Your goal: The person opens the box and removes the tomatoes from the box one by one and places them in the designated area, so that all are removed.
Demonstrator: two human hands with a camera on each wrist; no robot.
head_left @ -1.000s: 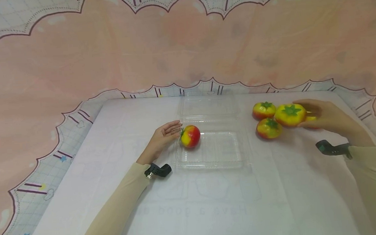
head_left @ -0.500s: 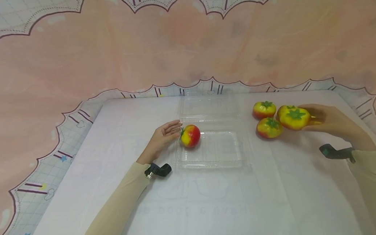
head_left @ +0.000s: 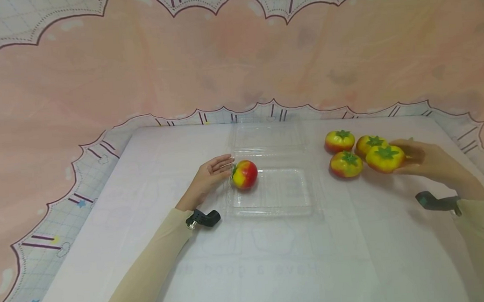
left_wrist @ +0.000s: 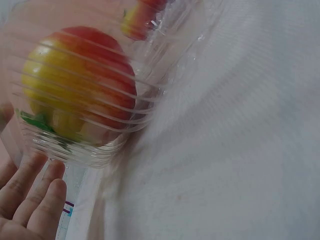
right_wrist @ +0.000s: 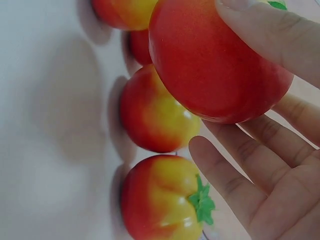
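In the head view my right hand (head_left: 428, 159) holds a red-and-yellow tomato (head_left: 385, 159) with a green star-shaped calyx. Seen from the right wrist, the thumb lies along one side of this tomato (right_wrist: 215, 60), with fingers on the other. Other tomatoes (head_left: 346, 165) rest on the table just left of it. My left hand (head_left: 207, 177) lies at the left edge of a clear plastic clamshell box (head_left: 288, 211), fingers extended. Inside the box, at its left end, is one tomato (head_left: 245, 174). Through the box wall that tomato (left_wrist: 80, 85) shows in the left wrist view, with fingertips (left_wrist: 55, 170) against the wall.
The box's clear lid (head_left: 270, 137) lies folded back behind it. A white cloth (head_left: 272, 280) covers the table, and a patterned peach curtain (head_left: 236, 67) hangs behind. A small green tip shows behind my right hand; what it belongs to is mostly hidden.
My right hand has drawn the tomato toward me and slightly right, uncovering another tomato behind it. My left hand and the box have stayed in place.
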